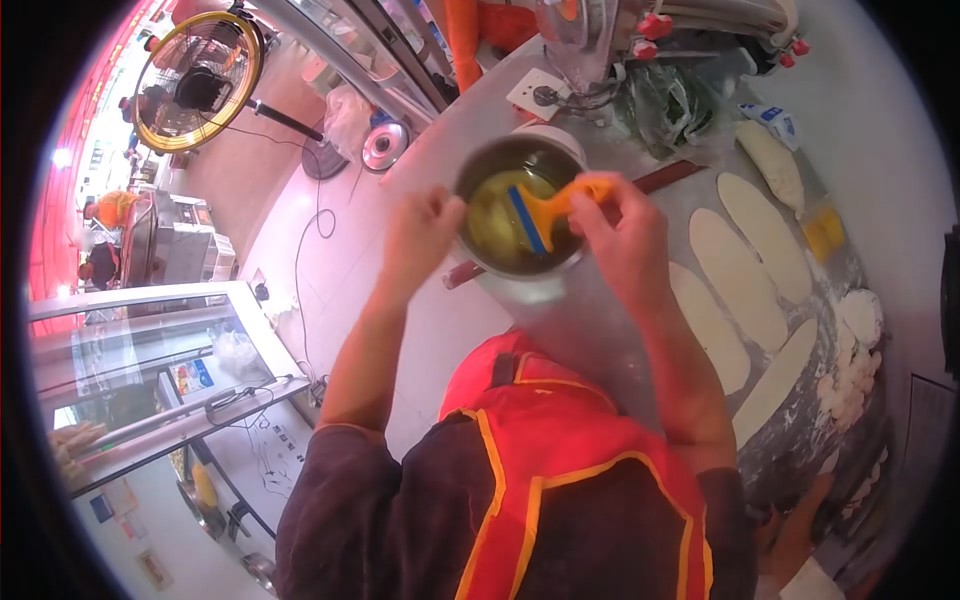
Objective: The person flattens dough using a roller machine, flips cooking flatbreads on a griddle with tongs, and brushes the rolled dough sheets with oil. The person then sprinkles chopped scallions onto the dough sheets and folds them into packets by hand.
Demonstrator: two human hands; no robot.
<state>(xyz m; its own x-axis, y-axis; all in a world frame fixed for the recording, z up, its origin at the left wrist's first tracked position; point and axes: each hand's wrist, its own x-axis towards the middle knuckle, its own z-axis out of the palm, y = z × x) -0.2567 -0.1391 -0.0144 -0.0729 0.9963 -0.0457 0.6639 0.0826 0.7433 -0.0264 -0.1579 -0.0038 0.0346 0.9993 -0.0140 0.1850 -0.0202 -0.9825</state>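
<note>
A round metal pot (492,262) with yellowish liquid stands on the worktop in front of me. My right hand (622,228) is closed around the orange handle of a brush (551,211) with a blue strip, which is held over the pot's opening. At the pot's left rim is my left hand (425,232), its fingers curled together; whether they grip the rim cannot be made out. A dark red bar (668,178) shows on both sides beneath the pot. Long flat pieces of dough (738,268) lie to the right.
A fan (200,88) stands at the upper left. Plastic bags (672,105) and a socket block (540,94) are beyond the pot. Flour and small dough lumps (850,385) lie far right. Another person's hand (803,520) shows at the lower right.
</note>
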